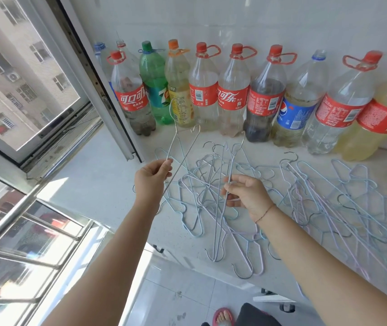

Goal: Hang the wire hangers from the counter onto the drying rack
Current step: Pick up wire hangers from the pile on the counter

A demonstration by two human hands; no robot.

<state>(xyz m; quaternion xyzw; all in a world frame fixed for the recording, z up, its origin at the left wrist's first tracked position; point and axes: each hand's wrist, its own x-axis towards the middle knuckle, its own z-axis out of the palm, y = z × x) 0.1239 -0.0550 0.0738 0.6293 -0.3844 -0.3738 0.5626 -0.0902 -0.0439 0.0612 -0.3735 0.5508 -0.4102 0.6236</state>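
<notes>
Head cam, left to right.

Lower left of frame: metal rails (9, 220) outside the open window (107, 90). Probably the drying rack, but I can't confirm that.

Centre-left: my left hand (153, 178) is pinched shut on the lifted hanger (176, 131), thumb and fingers on the wire. It's clear of the counter (98, 184), hook up in front of the bottles (232, 90).

Centre: my right hand (246, 196) has its fingertips closed on the second hanger (234, 158). Hook end is up, lower end is down among the pile (317, 198).

Centre to right edge: the rest of the hangers lie tangled on the counter. Several hooks hang over the front edge.

Risks as I see them:
- The second hanger crosses others. A straight pull could snag them and drag neighbours off the front edge onto the floor.
- The bottles stand just behind, so a swinging hanger could knock one over.
- Both grips are thin pinches on slick wire. A slip while reaching past the window sends a hanger outside.
- With a hanger in each hand, neither is free to untangle.
</notes>
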